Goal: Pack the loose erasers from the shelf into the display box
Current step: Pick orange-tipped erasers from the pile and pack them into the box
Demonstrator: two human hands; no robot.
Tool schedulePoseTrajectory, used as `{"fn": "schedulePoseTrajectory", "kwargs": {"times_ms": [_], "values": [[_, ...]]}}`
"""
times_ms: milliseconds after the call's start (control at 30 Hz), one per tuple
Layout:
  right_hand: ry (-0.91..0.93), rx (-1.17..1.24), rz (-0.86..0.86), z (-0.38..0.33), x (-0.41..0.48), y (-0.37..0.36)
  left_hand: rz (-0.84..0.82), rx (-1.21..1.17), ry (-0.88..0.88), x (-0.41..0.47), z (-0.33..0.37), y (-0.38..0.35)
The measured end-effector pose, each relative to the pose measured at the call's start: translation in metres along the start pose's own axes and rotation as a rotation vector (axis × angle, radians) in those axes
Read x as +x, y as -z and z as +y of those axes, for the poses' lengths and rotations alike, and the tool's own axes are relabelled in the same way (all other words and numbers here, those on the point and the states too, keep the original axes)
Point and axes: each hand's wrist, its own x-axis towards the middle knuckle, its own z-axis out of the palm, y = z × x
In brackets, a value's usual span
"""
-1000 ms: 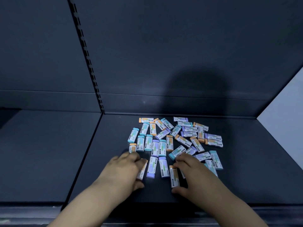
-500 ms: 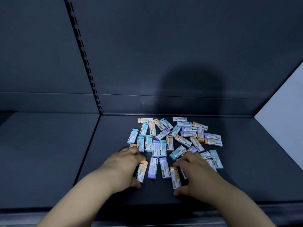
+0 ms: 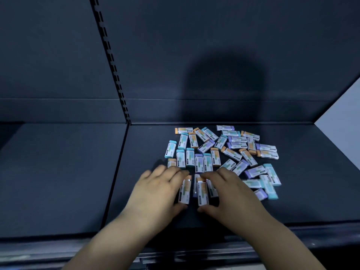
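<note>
Several loose erasers [image 3: 231, 152] with white sleeves and teal, orange or purple ends lie scattered on the dark shelf [image 3: 303, 193]. My left hand [image 3: 157, 191] rests at the pile's near edge, its fingers and thumb closed lengthwise around an orange-tipped eraser [image 3: 185, 190]. Right beside it, my right hand [image 3: 231, 195] pinches another orange-tipped eraser [image 3: 202, 191] the same way. A few more erasers are squeezed between the two hands, partly hidden by fingers. No display box is in view.
A slotted upright [image 3: 111, 61] splits the dark back wall, with a second shelf bay [image 3: 58, 172] to its left. A pale side panel [image 3: 346, 121] closes the right end. The shelf's front lip [image 3: 194, 248] runs under my forearms.
Both hands have slid toward each other, pushing the nearest erasers into a tight bunch between them. The rest of the pile has stayed put.
</note>
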Motion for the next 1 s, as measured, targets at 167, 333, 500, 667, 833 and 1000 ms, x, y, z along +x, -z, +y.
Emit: {"fn": "schedulePoseTrajectory", "kwargs": {"times_ms": [167, 333, 500, 667, 833, 1000], "values": [[0.022, 0.026, 0.015, -0.013, 0.000, -0.011, -0.018, 0.091, 0.019, -0.015, -0.009, -0.002], [0.083, 0.059, 0.000, -0.019, 0.002, -0.011, -0.043, 0.174, 0.057, -0.027, -0.007, -0.001], [0.172, 0.084, -0.040, -0.024, 0.011, -0.003, -0.004, 0.178, 0.117, -0.036, -0.007, 0.007], [0.230, 0.057, -0.075, -0.040, 0.018, -0.002, 0.089, 0.208, 0.144, -0.050, -0.022, 0.013], [0.258, -0.002, -0.079, -0.081, 0.029, -0.015, 0.140, 0.235, 0.164, -0.078, -0.065, 0.026], [0.278, -0.017, 0.005, -0.150, 0.050, -0.038, 0.162, 0.256, 0.171, -0.120, -0.134, 0.039]]}}
